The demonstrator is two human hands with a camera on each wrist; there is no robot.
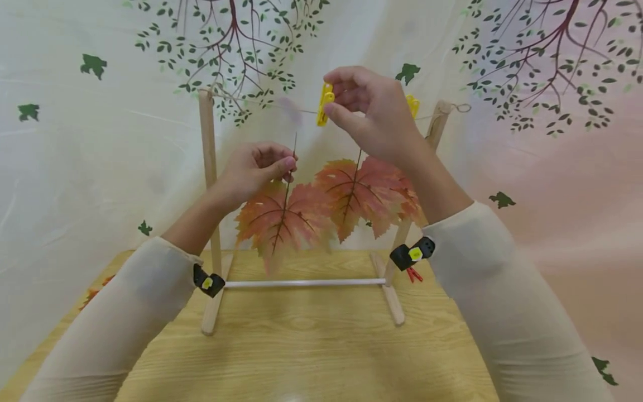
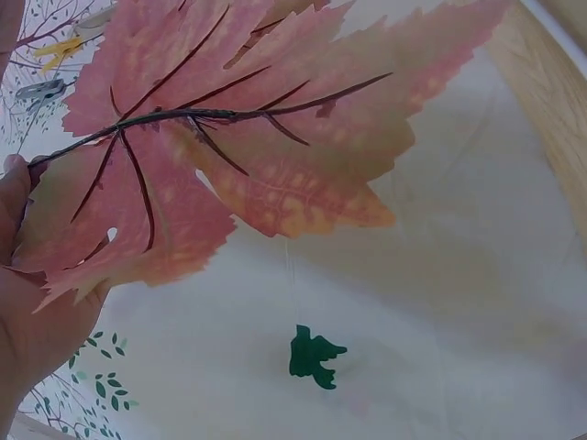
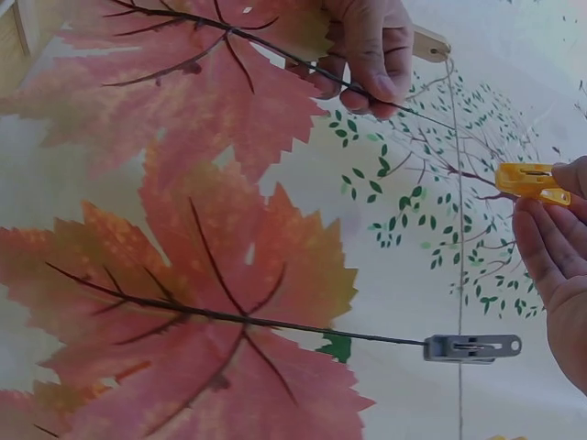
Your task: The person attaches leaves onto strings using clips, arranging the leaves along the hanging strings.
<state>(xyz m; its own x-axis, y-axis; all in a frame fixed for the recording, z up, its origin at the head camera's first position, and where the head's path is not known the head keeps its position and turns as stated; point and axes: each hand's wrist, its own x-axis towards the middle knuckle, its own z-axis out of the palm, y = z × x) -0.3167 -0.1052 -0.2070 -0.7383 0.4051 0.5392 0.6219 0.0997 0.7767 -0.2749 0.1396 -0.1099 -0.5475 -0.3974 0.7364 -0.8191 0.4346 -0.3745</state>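
My left hand (image 1: 258, 167) pinches the dark stem of an orange-red artificial maple leaf (image 1: 283, 218), which hangs below the fingers with the stem end sticking up. Between the thumb and fingers of my right hand (image 1: 377, 109) is a yellow clothespin (image 1: 325, 106), held up beside the string (image 1: 301, 111). In the right wrist view, a grey clothespin (image 3: 472, 346) grips the stem of a second maple leaf (image 3: 220, 312) on that string. The held leaf's stem tip points toward the string there, apart from the yellow clothespin.
Two wooden posts (image 1: 207, 145) carry the string, and a white rod (image 1: 306, 283) joins them low down. Another yellow clothespin (image 1: 413, 105) sits near the right post. On the wooden table (image 1: 301, 346) lie a red clothespin (image 1: 414, 274) and more leaves (image 1: 90, 296) at left.
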